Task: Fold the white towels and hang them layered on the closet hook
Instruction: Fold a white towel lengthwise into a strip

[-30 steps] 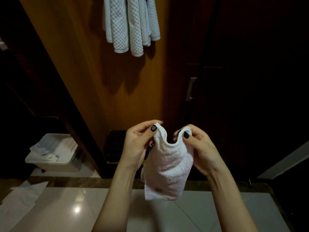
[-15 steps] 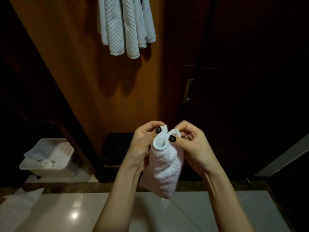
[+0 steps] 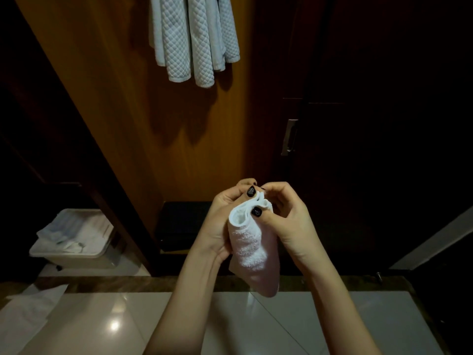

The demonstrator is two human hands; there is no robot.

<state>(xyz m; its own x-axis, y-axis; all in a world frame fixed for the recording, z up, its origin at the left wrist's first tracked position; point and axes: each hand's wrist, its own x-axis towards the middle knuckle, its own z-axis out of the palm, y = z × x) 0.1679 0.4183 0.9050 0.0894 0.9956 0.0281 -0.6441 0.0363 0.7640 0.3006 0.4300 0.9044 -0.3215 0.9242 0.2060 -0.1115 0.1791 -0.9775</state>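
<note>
A small white terry towel (image 3: 252,254) hangs folded between my hands in front of the closet. My left hand (image 3: 221,221) pinches its top edge from the left, thumb on the cloth. My right hand (image 3: 286,219) pinches the same top edge from the right, thumb pressed on the fold. The two top corners are bunched together. Above, a quilted white towel (image 3: 194,39) hangs against the wooden closet panel (image 3: 122,103); the hook itself lies out of frame.
A white bin (image 3: 74,242) with crumpled cloth or paper stands on the floor at the left. A white sheet (image 3: 23,313) lies on the shiny tiled floor (image 3: 102,326). Dark closet doors with a metal handle (image 3: 289,137) fill the right.
My hands have come together, bringing the towel's two top corners side by side, so the towel hangs narrower and doubled. The view has shifted slightly.
</note>
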